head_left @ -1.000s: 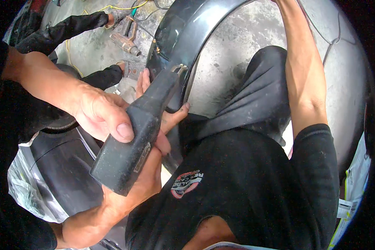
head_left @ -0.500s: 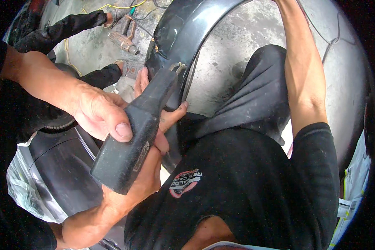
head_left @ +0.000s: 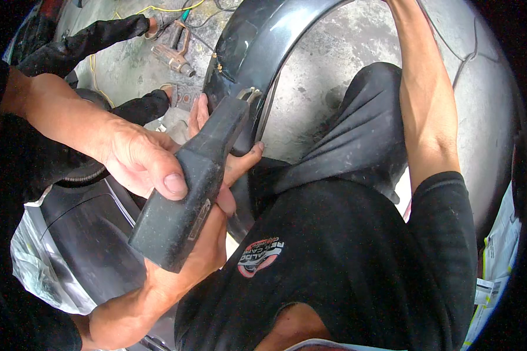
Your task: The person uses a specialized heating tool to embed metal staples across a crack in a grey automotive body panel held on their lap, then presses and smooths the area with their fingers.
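A black hand-held tool [head_left: 184, 175] with two thin metal prongs at its tip meets a dark, glossy curved car panel [head_left: 287, 35]. It is a co-worker's hand [head_left: 140, 158], reaching in from the left, that grips the tool, thumb on top. My left hand [head_left: 202, 245] comes up from below, behind the tool that partly hides it. Its thumb and fingers show on either side of the panel's lower end, closed around it. Up the right side stretches my right forearm [head_left: 424, 99]; its hand lies beyond the upper edge. Small gold-coloured metal bits [head_left: 219, 63] sit on the panel.
A worn, pistol-shaped power tool [head_left: 173, 58] lies on the stained concrete floor [head_left: 328, 64] among yellow and dark cables. The co-worker's dark-clad legs [head_left: 93, 41] extend at the left. Another dark panel [head_left: 93, 234] with plastic film [head_left: 38, 263] is at lower left.
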Motion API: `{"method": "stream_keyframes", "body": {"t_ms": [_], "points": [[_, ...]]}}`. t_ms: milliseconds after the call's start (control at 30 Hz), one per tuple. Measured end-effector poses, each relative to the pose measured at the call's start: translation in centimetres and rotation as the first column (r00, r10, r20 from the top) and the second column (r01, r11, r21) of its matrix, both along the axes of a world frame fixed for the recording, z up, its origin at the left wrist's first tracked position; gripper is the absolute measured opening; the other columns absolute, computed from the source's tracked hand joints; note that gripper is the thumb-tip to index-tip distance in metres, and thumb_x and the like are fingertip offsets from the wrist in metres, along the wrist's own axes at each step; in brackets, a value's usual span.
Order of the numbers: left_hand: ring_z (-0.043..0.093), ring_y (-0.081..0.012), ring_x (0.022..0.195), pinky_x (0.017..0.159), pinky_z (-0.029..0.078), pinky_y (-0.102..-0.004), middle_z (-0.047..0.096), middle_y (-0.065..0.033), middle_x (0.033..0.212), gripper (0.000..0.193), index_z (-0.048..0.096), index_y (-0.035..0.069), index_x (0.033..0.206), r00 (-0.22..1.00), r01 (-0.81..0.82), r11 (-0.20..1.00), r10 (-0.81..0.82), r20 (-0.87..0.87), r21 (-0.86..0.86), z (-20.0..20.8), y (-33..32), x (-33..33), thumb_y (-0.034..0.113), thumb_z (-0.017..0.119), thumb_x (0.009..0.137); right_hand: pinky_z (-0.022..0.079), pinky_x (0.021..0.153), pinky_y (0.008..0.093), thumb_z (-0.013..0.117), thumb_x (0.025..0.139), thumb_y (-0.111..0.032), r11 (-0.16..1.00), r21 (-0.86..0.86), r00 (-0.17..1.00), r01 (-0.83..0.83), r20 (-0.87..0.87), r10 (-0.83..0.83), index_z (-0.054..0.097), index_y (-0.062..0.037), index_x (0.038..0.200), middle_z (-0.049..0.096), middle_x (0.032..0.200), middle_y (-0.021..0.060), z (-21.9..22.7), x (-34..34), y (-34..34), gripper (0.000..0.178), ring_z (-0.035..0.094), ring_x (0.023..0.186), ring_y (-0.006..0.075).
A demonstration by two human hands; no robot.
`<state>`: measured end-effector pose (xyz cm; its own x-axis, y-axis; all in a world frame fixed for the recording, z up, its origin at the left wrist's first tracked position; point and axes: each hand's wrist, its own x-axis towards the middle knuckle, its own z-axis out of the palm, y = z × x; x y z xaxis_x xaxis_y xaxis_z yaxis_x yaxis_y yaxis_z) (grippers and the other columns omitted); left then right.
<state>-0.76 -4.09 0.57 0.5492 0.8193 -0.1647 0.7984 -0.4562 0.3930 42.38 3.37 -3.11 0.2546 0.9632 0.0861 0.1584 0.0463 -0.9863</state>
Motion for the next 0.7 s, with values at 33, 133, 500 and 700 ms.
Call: {"method": "stream_keyframes", "body": {"t_ms": [33, 133, 500, 700], "points": [[0.027, -0.0474, 0.144, 0.119, 0.028, -0.0548, 0.028, -0.0277, 0.157, 0.098, 0.050, 0.011, 0.145, 0.999, 0.030, 0.999, -0.029, -0.030, 0.023, -0.7, 0.0, -0.6, 0.041, 0.086, 0.059, 0.044, 0.106, 0.0281, 0.065, 0.088, -0.002, 1.000, 0.001, 1.000, -0.001, 0.000, 0.001, 0.073, -0.0010, 0.121, 0.069, 0.130, 0.0090, 0.1, -0.1, 0.0, 0.034, 0.061, 0.122, 0.0197], [0.027, -0.0470, 0.145, 0.119, 0.027, -0.0547, 0.028, -0.0269, 0.158, 0.097, 0.052, 0.011, 0.144, 0.996, 0.082, 0.992, -0.079, -0.032, 0.093, -0.8, 0.1, -0.3, 0.042, 0.086, 0.059, 0.044, 0.106, 0.0281, 0.065, 0.088, -0.002, 1.000, -0.003, 1.000, 0.004, 0.004, -0.004, 0.073, -0.0014, 0.121, 0.069, 0.129, 0.0086, 0.1, -0.2, 0.0, 0.034, 0.061, 0.121, 0.0193], [0.027, -0.0470, 0.145, 0.120, 0.027, -0.0538, 0.029, -0.0284, 0.156, 0.106, 0.043, 0.008, 0.149, 0.998, 0.018, 0.996, -0.024, 0.063, 0.087, -0.3, 0.2, 0.0, 0.039, 0.087, 0.059, 0.045, 0.104, 0.0272, 0.066, 0.087, -0.002, 1.000, -0.004, 1.000, 0.015, 0.010, -0.015, 0.073, -0.0022, 0.120, 0.070, 0.128, 0.0078, 0.0, -0.1, 0.1, 0.034, 0.063, 0.119, 0.0179], [0.027, -0.0470, 0.145, 0.119, 0.027, -0.0540, 0.028, -0.0273, 0.157, 0.101, 0.047, 0.009, 0.146, 0.998, 0.047, 0.994, -0.051, 0.041, 0.096, -0.3, 0.2, 0.2, 0.040, 0.087, 0.059, 0.046, 0.102, 0.0268, 0.066, 0.087, -0.002, 1.000, -0.006, 1.000, 0.014, 0.000, -0.014, 0.074, -0.0028, 0.120, 0.071, 0.126, 0.0073, 0.1, -0.1, 0.2, 0.033, 0.064, 0.116, 0.0174]]}}
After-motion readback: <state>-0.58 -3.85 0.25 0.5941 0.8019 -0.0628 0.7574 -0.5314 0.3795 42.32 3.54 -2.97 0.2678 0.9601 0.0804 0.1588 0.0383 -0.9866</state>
